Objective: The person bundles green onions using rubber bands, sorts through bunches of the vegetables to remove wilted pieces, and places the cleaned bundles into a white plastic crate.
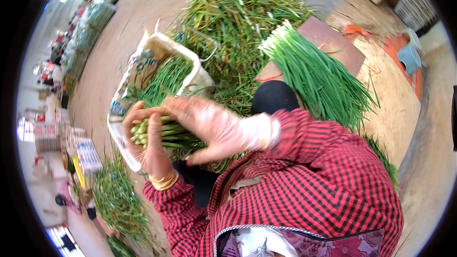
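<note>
My left hand (151, 145), in a thin clear glove, curls its fingers round a small bunch of green chives (166, 133), the pale cut ends showing at its left. My right hand (209, 123), gloved too and blurred by motion, reaches over the bunch with fingers stretched out and thumb apart. Its fingertips come close to the left fingers; whether they touch is unclear. Just beyond both hands stands a white plastic crate (196, 78) holding loose green chives (167, 82). To the right, a large neat bundle of chives (316, 74) lies on a brownish board (345, 57).
A big heap of loose leaves (238, 14) spreads behind the crate, and another pile (119, 195) lies at left. My dark-clad knee (273, 97) sits beside the bundle. A blue-grey bucket (409, 59) is at far right. Wrapped stacks (95, 21) line the far left.
</note>
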Demonstrator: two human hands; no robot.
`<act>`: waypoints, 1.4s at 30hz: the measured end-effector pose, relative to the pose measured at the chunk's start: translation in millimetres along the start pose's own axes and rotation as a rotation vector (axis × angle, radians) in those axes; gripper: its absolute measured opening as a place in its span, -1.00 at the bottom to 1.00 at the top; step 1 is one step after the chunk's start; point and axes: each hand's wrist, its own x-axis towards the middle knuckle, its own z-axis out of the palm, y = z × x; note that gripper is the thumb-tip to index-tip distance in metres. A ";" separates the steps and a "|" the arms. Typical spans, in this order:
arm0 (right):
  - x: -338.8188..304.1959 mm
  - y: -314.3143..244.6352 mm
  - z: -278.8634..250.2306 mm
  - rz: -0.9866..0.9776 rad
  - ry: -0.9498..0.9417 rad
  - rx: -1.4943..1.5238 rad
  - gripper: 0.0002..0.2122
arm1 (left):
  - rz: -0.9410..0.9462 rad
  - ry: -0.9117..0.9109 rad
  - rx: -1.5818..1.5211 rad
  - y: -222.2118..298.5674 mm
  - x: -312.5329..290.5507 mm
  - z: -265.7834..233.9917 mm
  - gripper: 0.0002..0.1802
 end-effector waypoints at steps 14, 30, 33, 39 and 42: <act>47.7 -3.1 -215.5 -0.259 0.280 -0.829 -0.40 | -0.152 -0.257 -1.150 43.8 144.6 170.3 -0.79; -157.9 211.7 -202.8 0.970 0.069 -1.031 0.07 | -1.067 -0.781 -0.254 -201.8 15.9 292.4 -0.01; -153.1 200.7 -247.5 1.153 0.053 -0.643 0.14 | -0.805 -0.967 -0.086 -185.8 27.4 306.7 0.01; -172.4 225.4 -269.8 1.230 -0.001 -0.302 0.17 | -0.302 -1.017 -0.016 -209.3 7.2 323.8 -0.11; -152.4 208.7 -244.7 1.221 0.018 -0.303 0.02 | -0.282 -0.999 -0.034 -209.7 2.6 328.3 -0.09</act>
